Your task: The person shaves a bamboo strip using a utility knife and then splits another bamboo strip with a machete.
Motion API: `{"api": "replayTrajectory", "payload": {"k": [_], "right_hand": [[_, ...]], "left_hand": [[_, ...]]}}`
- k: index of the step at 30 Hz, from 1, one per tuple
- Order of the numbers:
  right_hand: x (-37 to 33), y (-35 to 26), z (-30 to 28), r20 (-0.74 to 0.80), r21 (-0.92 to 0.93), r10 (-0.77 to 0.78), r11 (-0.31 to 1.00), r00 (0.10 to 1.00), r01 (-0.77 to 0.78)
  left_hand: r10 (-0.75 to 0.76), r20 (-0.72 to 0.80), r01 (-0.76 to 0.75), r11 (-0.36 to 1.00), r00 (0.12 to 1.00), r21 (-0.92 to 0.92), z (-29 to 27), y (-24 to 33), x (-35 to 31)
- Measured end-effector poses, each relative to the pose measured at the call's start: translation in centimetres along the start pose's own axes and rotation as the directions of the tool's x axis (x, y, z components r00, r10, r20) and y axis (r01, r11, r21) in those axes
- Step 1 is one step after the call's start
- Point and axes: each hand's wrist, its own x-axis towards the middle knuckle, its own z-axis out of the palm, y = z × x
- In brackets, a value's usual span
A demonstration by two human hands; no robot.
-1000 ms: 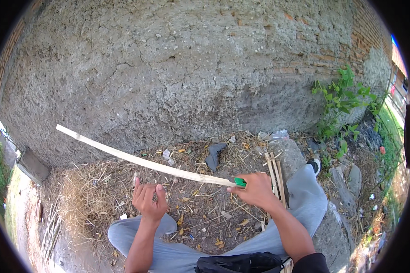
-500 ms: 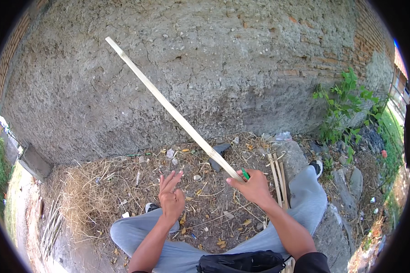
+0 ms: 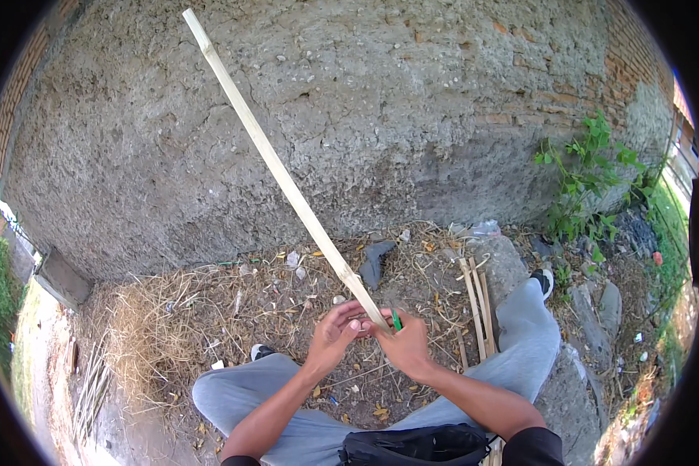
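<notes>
A long pale bamboo strip [image 3: 303,210] slants up and to the left in front of me, its far end against the view of the wall. My right hand [image 3: 408,346] is closed around its lower end. A small green object [image 3: 397,319] shows between that hand's thumb and fingers; most of it is hidden, so its kind is unclear. From the left side, my left hand [image 3: 334,342] meets the same end, its fingers curled loosely behind the strip and its thumb close to my right hand.
A rough grey wall [image 3: 365,116] rises ahead. Several bamboo strips [image 3: 472,303] lie by my right leg, near a stone block [image 3: 501,260]. A dark flat piece [image 3: 374,264] rests on the littered ground. Dry straw [image 3: 147,334] is heaped at left; a leafy plant [image 3: 590,167] grows at right.
My left hand has moved right and closed in on the strip's lower end. My right hand has come left and lower, and the strip now stands steeper, its far end higher.
</notes>
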Motion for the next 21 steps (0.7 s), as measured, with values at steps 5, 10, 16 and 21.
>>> {"api": "replayTrajectory", "payload": {"k": [5, 10, 16, 21], "right_hand": [[-1.2, 0.3, 1.5, -0.042, 0.133, -0.015, 0.991, 0.999, 0.021], [-1.0, 0.1, 1.7, -0.026, 0.304, 0.041, 0.952, 0.999, -0.032], [-0.6, -0.9, 0.8, -0.018, 0.382, 0.015, 0.924, 1.000, -0.007], [0.3, -3.0, -0.8, 0.067, 0.318, 0.109, 0.940, 0.992, -0.124]], "left_hand": [[-0.003, 0.124, -0.003, 0.999, 0.992, 0.050, 0.9, -0.9, -0.3], [-0.190, 0.159, 0.225, 0.943, 0.969, -0.244, 1.7, -1.8, -1.7], [-0.162, 0.133, 0.161, 0.987, 0.978, 0.025, 2.5, -1.8, -2.5], [-0.169, 0.210, 0.150, 0.983, 0.963, 0.102, 2.1, -2.1, -2.7]]}}
